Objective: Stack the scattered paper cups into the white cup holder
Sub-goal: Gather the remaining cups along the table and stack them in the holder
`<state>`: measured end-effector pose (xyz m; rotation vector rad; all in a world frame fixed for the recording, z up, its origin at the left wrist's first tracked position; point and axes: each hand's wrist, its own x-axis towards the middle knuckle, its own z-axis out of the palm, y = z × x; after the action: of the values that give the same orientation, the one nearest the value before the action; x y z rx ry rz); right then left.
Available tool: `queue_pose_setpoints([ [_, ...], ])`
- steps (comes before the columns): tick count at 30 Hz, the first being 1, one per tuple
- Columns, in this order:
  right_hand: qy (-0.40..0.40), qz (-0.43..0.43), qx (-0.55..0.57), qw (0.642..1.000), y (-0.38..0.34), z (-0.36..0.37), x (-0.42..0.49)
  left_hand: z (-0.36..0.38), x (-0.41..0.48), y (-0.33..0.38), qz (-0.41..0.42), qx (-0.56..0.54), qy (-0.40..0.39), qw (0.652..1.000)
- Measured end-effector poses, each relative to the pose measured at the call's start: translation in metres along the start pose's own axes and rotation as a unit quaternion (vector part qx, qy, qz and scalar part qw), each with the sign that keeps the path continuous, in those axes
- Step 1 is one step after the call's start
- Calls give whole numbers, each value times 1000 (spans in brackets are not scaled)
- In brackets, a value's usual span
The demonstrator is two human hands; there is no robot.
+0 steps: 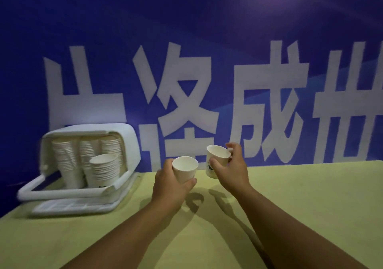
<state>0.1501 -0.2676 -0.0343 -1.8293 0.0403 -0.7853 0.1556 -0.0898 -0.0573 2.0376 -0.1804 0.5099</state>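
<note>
The left hand (169, 182) curls its fingers and thumb round an upright cup (185, 170), held above the yellow-green table (310, 196). At about two o'clock from it, just beside, the right hand (232, 169) grips a tilted cup (217, 161) between thumb and fingers, its mouth leaning toward ten o'clock. The white cup holder (93, 128) sits on the table at nine o'clock from the hands, with stacked cups (104, 170) in rows inside it. A blue banner (186, 40) with large white characters hangs behind.
</note>
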Motion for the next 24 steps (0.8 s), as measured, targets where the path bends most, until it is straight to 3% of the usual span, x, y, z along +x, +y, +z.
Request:
queue_pose_setpoints([
  [7,-35,-8,78,996,-42,86,-19,-70,-1,-28,41,9,56,998],
  [14,-16,27,169,985,-80,142,-5,-111,4,-42,87,33,150,984],
  [20,-76,9,167,983,-91,177,-5,-145,23,-41,90,-51,268,958],
  [24,-102,-5,182,978,-97,181,-4,-169,40,-53,81,-56,301,949],
])
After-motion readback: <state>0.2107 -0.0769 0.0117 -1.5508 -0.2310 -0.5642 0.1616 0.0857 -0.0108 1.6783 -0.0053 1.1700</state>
